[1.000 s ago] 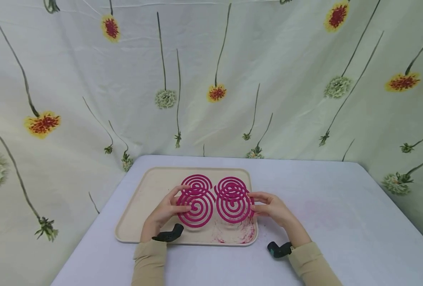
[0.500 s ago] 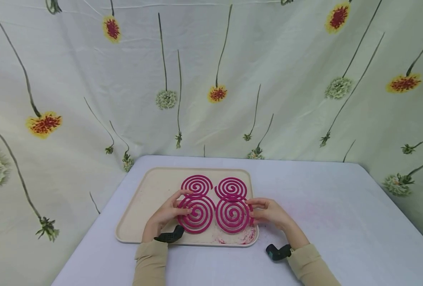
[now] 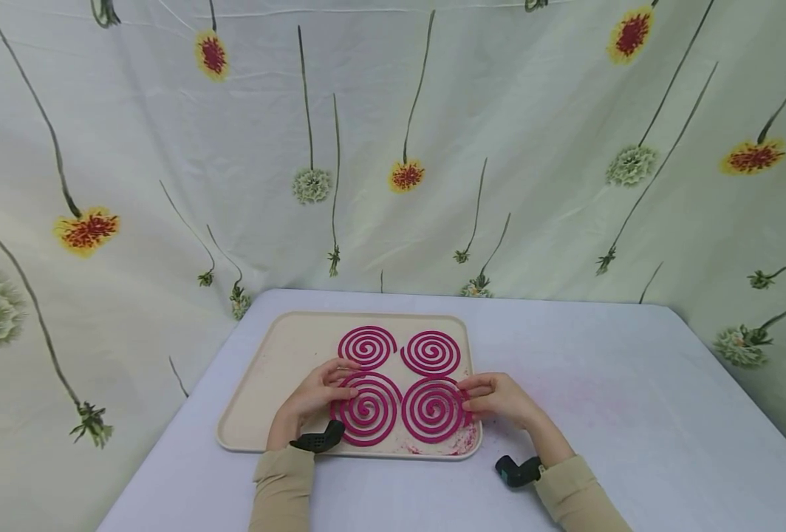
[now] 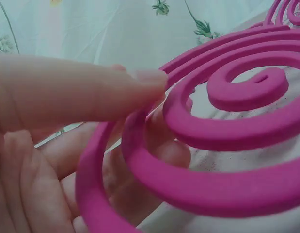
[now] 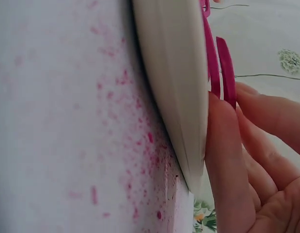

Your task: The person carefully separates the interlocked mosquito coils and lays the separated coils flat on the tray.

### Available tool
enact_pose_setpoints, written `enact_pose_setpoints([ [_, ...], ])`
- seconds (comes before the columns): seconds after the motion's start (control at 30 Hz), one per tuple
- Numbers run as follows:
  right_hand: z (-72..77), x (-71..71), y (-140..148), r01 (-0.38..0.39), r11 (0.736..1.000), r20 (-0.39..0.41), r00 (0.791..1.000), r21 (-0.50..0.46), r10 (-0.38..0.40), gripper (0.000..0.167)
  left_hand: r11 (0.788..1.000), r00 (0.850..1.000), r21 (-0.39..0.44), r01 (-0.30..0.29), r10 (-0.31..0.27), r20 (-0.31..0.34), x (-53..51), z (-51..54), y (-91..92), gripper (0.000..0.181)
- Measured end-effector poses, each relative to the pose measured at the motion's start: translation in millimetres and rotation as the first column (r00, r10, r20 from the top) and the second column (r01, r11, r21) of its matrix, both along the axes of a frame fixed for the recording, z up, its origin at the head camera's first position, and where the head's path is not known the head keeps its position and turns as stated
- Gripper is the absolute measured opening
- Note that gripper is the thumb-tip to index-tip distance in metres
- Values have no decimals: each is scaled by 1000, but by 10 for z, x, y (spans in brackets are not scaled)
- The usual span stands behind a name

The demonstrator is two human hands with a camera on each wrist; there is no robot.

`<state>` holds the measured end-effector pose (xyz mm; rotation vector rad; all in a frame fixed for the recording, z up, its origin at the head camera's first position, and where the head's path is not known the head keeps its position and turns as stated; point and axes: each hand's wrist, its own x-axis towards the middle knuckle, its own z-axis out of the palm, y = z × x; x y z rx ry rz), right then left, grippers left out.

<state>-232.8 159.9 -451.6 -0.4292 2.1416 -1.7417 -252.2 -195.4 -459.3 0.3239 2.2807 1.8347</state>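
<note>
My left hand pinches the outer left edge of a pink mosquito coil at the near left. In the left wrist view the thumb lies over this coil, with the other fingers beneath it. On the right, my right hand pinches the outer edge of a second pink coil; thumb and fingertips close on its rim in the right wrist view. Behind these two, a far left coil and a far right coil lie flat on the beige tray.
Pink crumbs dust the tray's near right corner, and more specks lie on the white table beside it. The tray's raised rim runs close by the right hand. A flowered cloth hangs behind the table.
Both hands have brought the two near coils down toward the tray's front edge. In view these coils overlapped the far pair before; now the two rows barely meet.
</note>
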Motion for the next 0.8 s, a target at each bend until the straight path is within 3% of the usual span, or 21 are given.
enact_pose_setpoints([
  [0.13,57,21,-2,-11,998,-57,998,67,15,37,998,998,-42,-49,50,26,6,15,1,35],
  [0.33,162,51,2,21,984,-96,995,175,-4,36,998,999,-46,-39,40,8,12,49,-17,33],
  [0.43,225,69,-1,69,963,-132,991,262,-35,35,997,999,-60,-49,49,0,5,68,-19,32],
  [0.6,324,99,21,124,935,-199,978,332,-59,35,995,998,-82,-51,47,-46,20,157,-17,31],
  [0.8,423,121,49,177,911,-257,963,372,-82,35,996,992,-86,-13,2,-125,42,282,1,37],
])
